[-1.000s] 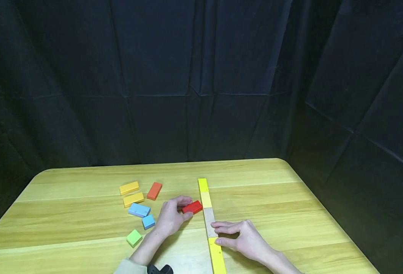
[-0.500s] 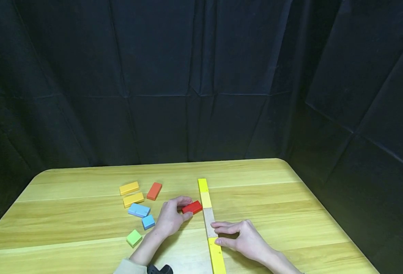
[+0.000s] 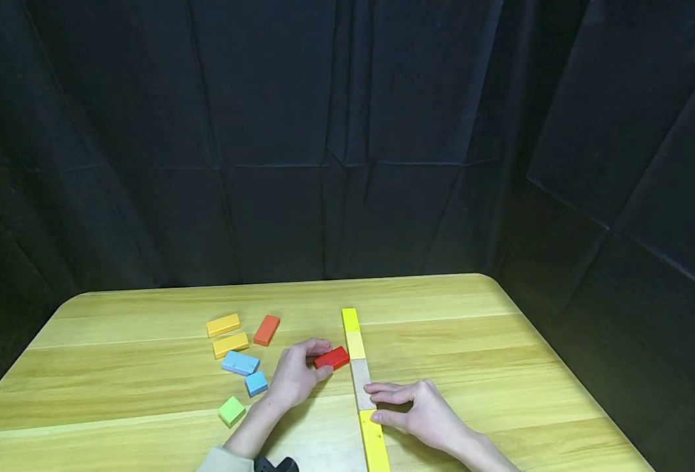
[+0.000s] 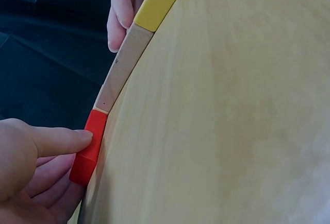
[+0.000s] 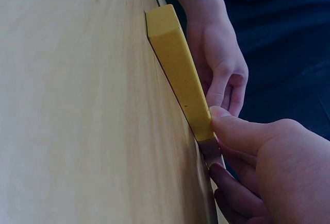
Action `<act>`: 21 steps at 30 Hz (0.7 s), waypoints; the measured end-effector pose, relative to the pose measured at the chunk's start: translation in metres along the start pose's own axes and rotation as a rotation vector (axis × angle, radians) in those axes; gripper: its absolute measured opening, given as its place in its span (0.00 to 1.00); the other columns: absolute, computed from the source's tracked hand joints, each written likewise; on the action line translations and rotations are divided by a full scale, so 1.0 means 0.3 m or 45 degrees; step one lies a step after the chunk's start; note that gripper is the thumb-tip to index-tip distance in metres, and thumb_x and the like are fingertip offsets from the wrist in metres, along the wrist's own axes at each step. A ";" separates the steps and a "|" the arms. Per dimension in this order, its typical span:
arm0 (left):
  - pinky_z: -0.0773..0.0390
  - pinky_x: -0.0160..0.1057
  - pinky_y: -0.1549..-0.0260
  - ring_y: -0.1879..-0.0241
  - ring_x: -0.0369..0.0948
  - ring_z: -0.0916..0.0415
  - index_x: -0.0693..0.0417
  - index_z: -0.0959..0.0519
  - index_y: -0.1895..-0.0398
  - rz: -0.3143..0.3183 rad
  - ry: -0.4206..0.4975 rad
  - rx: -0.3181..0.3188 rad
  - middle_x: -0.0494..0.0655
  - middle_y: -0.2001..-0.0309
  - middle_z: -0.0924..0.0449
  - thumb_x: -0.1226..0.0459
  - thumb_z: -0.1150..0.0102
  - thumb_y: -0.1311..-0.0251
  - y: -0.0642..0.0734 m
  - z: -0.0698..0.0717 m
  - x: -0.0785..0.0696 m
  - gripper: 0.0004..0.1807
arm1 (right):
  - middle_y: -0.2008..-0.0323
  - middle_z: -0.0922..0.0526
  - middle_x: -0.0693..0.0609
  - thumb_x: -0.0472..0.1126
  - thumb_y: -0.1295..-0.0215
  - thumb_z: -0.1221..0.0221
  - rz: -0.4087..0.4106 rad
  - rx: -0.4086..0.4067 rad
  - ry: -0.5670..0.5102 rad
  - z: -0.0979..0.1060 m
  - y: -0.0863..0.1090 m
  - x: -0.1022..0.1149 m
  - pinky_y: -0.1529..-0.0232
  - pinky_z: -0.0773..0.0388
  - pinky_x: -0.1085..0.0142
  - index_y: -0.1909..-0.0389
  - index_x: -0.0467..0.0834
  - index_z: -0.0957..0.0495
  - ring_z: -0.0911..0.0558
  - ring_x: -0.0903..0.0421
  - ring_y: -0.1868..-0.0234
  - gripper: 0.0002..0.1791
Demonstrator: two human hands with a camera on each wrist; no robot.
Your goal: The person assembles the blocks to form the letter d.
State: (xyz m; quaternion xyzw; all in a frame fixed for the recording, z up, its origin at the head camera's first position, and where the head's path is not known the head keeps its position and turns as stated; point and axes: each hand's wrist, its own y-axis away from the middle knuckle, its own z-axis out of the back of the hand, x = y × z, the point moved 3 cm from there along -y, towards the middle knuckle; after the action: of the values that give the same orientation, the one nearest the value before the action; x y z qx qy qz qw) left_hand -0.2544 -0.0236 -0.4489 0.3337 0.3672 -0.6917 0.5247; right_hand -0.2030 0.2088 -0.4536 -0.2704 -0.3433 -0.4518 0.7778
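My left hand pinches a red block between thumb and fingers, its far end close against a line of blocks. That line holds a bright yellow block, a pale yellow block, a bare wooden block and a long yellow block, end to end. From the right side my right hand touches the line. Its thumb lies at the long yellow block and its fingertips at the wooden block. In the left wrist view the thumb lies on the red block.
To the left lie two orange blocks, an orange-red block, a long blue block, a short blue block and a green block. The wooden table ends at dark curtains.
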 end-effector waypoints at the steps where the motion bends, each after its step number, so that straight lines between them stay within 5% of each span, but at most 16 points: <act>1: 0.21 0.52 0.45 0.49 0.50 0.19 0.61 0.19 0.47 -0.001 0.000 -0.001 0.53 0.51 0.14 0.72 0.30 0.45 0.000 0.000 0.000 0.20 | 0.45 0.17 0.67 0.58 0.41 0.32 0.000 0.001 -0.003 0.000 0.000 0.000 0.36 0.30 0.71 0.53 0.50 0.13 0.20 0.59 0.39 0.21; 21: 0.22 0.53 0.44 0.47 0.51 0.19 0.63 0.20 0.45 -0.053 0.023 0.005 0.55 0.49 0.15 0.67 0.32 0.42 0.027 0.028 -0.016 0.20 | 0.45 0.17 0.68 0.58 0.41 0.32 0.009 0.004 -0.032 0.002 0.000 -0.003 0.36 0.31 0.71 0.52 0.52 0.13 0.21 0.59 0.39 0.20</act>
State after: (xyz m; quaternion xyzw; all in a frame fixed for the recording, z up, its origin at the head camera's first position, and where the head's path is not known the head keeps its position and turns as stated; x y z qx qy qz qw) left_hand -0.2459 -0.0299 -0.4420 0.3334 0.3775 -0.7002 0.5061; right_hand -0.2034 0.2099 -0.4539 -0.2761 -0.3526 -0.4452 0.7754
